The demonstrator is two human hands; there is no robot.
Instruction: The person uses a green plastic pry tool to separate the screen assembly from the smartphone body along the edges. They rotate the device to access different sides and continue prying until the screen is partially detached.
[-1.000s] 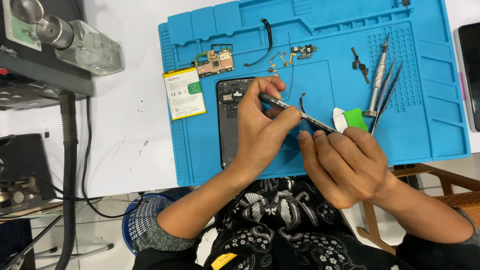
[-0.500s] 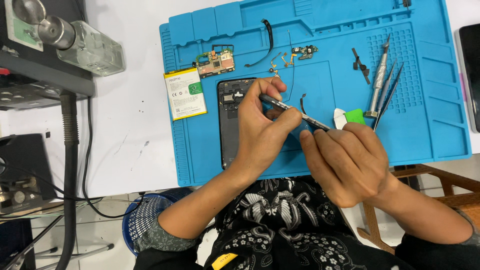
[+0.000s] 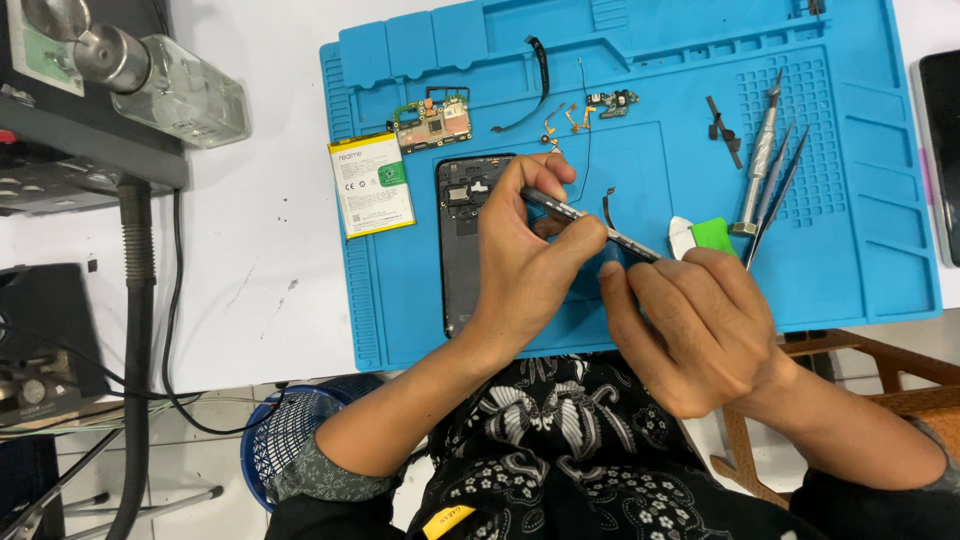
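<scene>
Two hands work over a blue mat (image 3: 860,260) that covers most of the white table (image 3: 250,250); only the head view is available.

Left hand (image 3: 525,260): rests on an opened phone (image 3: 462,240) lying face down, back cover off, on the left part of the mat. Thumb and forefinger are pressed together, pinching the far end of a thin metal tool (image 3: 590,222). Remaining fingers curl over the phone body. Wrist covers the phone's near right corner.

Right hand (image 3: 695,325): near edge of the mat, just right of the left hand. Fingers are curled together around the near end of the same tool; the exact grip points are hidden behind the knuckles. The tool runs slantwise from far left to near right between both hands.

Surroundings: a phone battery (image 3: 372,184) lies flat, just left of the phone, overlapping the mat's left edge. A circuit board (image 3: 432,122) sits on the far side of the phone, with small loose parts (image 3: 580,110) to its right. A screwdriver (image 3: 756,165) and tweezers (image 3: 775,195) lie on the right part of the mat. A green and white pick (image 3: 702,236) lies just beyond the right hand. A dark cable (image 3: 140,300) hangs at left. A blue basket (image 3: 285,430) stands below the table edge.
</scene>
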